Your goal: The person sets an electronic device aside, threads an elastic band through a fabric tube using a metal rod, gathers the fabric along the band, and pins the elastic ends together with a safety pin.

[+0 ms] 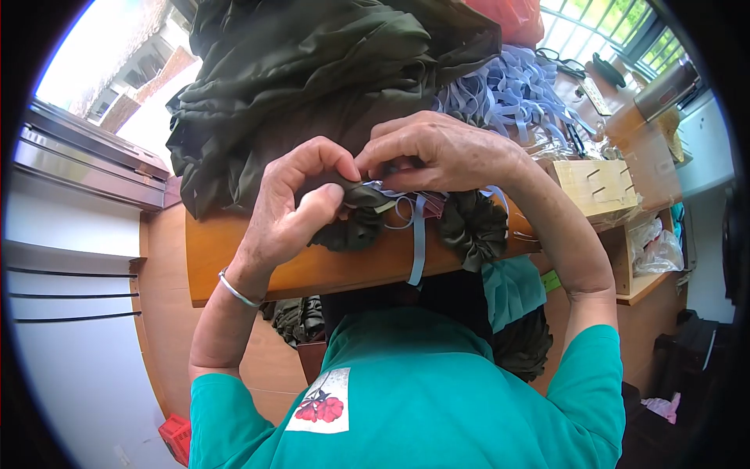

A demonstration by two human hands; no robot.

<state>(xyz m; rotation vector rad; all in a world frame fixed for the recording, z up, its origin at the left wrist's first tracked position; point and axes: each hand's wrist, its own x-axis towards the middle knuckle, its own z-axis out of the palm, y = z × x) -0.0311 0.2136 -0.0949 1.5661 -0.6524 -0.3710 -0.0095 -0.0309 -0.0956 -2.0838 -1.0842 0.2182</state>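
Observation:
My left hand (pixel 293 199), with a bangle at the wrist, pinches a fold of dark green fabric (pixel 366 195) between thumb and fingers. Close beside it, my right hand (pixel 437 152) has its fingers bent together over the same spot; what its fingertips hold is hidden. Gathered dark green fabric (pixel 475 228) lies below my right hand at the table edge. A light blue ribbon (pixel 419 238) hangs down over the wooden table (pixel 312 273) between the gathered pieces, near a small pink bit of cloth (pixel 432 205).
A large dark green fabric pile (pixel 312 70) covers the table beyond my hands. Light blue ribbons (pixel 508 90) lie heaped at the right, near a wooden block with pins (pixel 598 187). Glasses (pixel 561 62) rest farther back. A red crate (pixel 176 438) stands low at the left.

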